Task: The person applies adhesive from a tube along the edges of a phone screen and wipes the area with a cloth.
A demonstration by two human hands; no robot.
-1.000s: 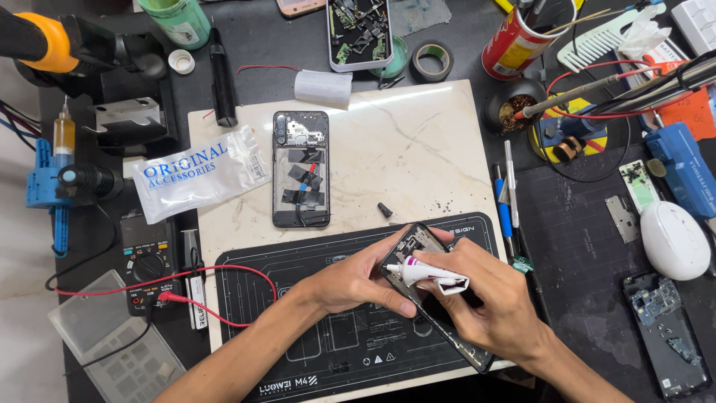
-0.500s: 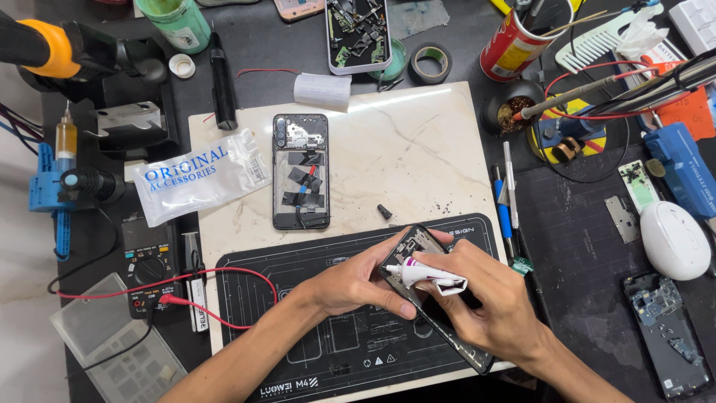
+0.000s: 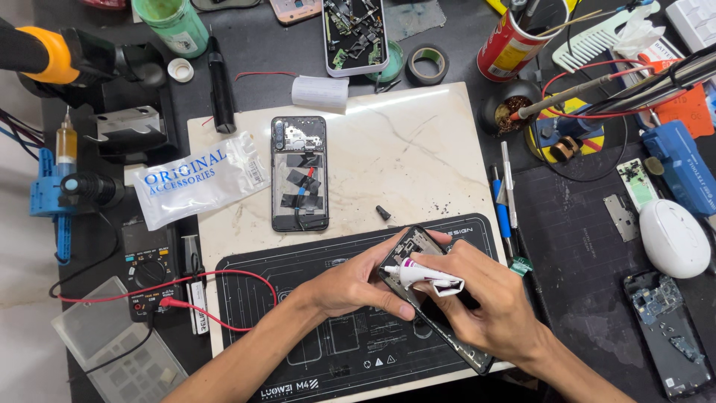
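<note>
Two hands are working over the black repair mat (image 3: 298, 351). Farther left, a multimeter (image 3: 153, 272) is lying with its red lead (image 3: 224, 317) trailing across. My left hand (image 3: 354, 283) is gripping the phone frame (image 3: 432, 298), fingers curled around its near edge, on the mat. My right hand (image 3: 488, 298) is pinching a small white glue tube (image 3: 425, 277), nozzle touching the frame.

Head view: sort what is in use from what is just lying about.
In use:
- left hand steadying the phone frame
- right hand squeezing the small white tube over it
- black work mat underneath

Lying about:
- opened phone on the marble slab
- plastic accessory bag
- tape roll
- multimeter
- white comb
</note>
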